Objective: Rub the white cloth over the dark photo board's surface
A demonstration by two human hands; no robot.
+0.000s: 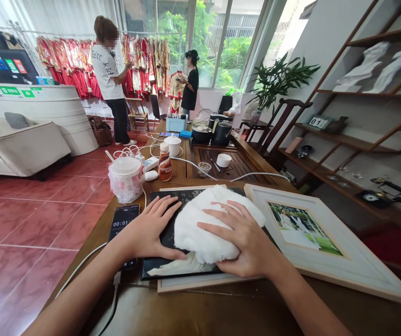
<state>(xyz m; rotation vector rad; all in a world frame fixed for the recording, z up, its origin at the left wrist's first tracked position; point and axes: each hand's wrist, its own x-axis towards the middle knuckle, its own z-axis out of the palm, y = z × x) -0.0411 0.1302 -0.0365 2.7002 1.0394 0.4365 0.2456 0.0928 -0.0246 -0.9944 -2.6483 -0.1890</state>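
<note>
A bulky white fluffy wad (200, 224) lies on a dark, speckled flat board (167, 275). My right hand (244, 238) curves over the wad's right side, fingers spread across its top and thumb at its near edge. Spread flat, my left hand (156, 224) rests on the board's left part, its thumb reaching to the wad's near left edge. A flat cream piece of cloth (182, 266) pokes out from under the wad. Beneath the board, a pale wooden frame (200, 283) shows along its near edge.
At right lies a framed photo (326, 261). A phone (125, 224) with a cable sits at left, near a plastic-wrapped tub (126, 175) and a brown-labelled bottle (165, 163). Farther back are a white cup (224, 160), pots (221, 133) and two people standing.
</note>
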